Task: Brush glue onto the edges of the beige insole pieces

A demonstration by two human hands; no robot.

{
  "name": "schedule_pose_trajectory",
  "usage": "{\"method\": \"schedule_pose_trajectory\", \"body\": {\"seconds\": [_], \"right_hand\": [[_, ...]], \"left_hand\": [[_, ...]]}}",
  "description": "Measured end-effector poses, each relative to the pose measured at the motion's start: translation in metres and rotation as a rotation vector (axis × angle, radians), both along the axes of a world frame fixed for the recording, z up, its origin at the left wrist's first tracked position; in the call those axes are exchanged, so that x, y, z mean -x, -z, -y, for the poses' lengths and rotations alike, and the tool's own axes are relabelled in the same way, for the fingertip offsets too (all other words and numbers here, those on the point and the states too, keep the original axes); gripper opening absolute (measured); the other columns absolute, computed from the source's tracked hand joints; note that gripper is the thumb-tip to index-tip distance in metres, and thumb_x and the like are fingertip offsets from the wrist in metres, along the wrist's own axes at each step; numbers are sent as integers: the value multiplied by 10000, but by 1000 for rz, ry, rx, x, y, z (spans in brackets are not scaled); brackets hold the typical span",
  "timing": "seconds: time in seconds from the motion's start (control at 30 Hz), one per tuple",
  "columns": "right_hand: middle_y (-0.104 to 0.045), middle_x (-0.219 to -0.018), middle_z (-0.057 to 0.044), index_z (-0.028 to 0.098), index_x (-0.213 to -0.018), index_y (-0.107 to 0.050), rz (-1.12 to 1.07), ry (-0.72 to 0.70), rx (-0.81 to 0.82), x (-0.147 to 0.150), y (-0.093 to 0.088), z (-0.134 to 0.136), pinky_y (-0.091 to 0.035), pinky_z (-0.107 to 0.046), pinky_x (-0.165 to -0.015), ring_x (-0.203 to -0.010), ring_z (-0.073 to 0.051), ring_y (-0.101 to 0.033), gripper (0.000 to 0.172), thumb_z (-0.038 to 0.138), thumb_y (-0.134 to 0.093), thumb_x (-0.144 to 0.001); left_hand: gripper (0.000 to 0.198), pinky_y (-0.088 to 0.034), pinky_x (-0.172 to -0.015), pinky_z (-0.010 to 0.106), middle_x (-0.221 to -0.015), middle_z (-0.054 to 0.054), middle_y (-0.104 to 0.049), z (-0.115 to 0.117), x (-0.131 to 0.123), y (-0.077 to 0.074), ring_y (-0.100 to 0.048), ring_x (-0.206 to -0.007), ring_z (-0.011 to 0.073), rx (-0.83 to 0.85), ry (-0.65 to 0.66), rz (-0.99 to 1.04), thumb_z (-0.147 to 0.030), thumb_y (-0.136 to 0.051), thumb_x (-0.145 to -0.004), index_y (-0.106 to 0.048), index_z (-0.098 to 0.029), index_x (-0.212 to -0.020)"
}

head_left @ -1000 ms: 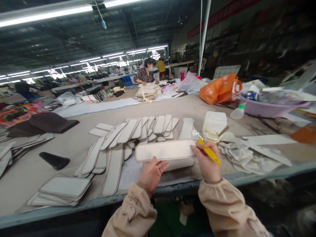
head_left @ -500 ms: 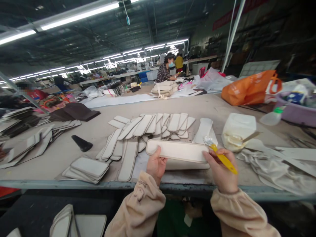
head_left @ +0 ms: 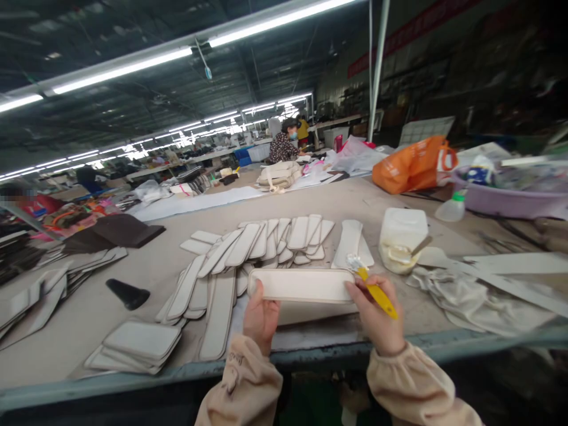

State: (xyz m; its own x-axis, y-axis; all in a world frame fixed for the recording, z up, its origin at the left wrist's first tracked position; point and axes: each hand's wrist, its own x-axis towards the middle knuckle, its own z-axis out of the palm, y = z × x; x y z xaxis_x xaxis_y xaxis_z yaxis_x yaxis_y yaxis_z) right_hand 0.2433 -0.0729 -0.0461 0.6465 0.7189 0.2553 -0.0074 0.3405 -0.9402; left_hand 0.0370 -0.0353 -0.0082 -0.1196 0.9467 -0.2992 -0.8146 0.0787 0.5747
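A long cream panel (head_left: 302,285) with rounded corners and a dark edge is held up level above the table's near edge. My left hand (head_left: 261,313) is closed on its left end, thumb on top. At the right end, my right hand (head_left: 379,313) pinches the panel between thumb and fingers. That same hand also keeps a yellow-handled brush (head_left: 377,293), its bristles whitened and pointing up to the left. Beneath the panel lies another pale piece (head_left: 315,312), partly hidden. Behind it, many similar panels (head_left: 246,244) overlap in a spread heap.
A cut-open white plastic jug (head_left: 403,234) with a stick in it stands right of the heap. Nearby are a crumpled cloth (head_left: 465,299), an orange bag (head_left: 412,165) and a purple basin (head_left: 510,198). Left are a black tapered object (head_left: 128,294) and stacked panels (head_left: 139,340). A co-worker (head_left: 284,142) sits beyond.
The view has turned slightly right and tilted up, so the scene sits further left. Both hands keep the panel and brush in nearly the same hold.
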Motion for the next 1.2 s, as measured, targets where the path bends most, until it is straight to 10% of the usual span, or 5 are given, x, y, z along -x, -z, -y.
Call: {"method": "schedule_pose_trajectory", "body": {"seconds": [0.4,0.8,1.2], "right_hand": [[-634,-789,-2,216,-889,-491,43,-80,6,-15,-1,4,-536,-266,-640,-672,-141,-623,360,403,-746,-717],[-655,-845,-13,229,-886,-493,214,-8,39,-22,-7,6,-535,-281,-677,-719,-161,-652,249,389,-662,-799],[-696,-1003,-42,244,-980,-489,468,127,41,-64,-14,13,-529,-323,-802,-925,-195,-681,188,314,-617,-861]], "left_hand": [[197,-553,-915,302,-940,44,-743,1,-27,13,-688,-977,154,37,42,-230,-63,-548,-879,-639,-171,-1016],[247,-543,-949,350,-952,58,-736,-4,-40,-5,-679,-1014,186,78,217,-333,-18,-532,-856,-622,-171,-1029],[148,-557,-751,244,-747,45,-708,-155,-43,-30,-683,-730,126,62,311,-735,3,-604,-796,-649,-122,-860]]}}
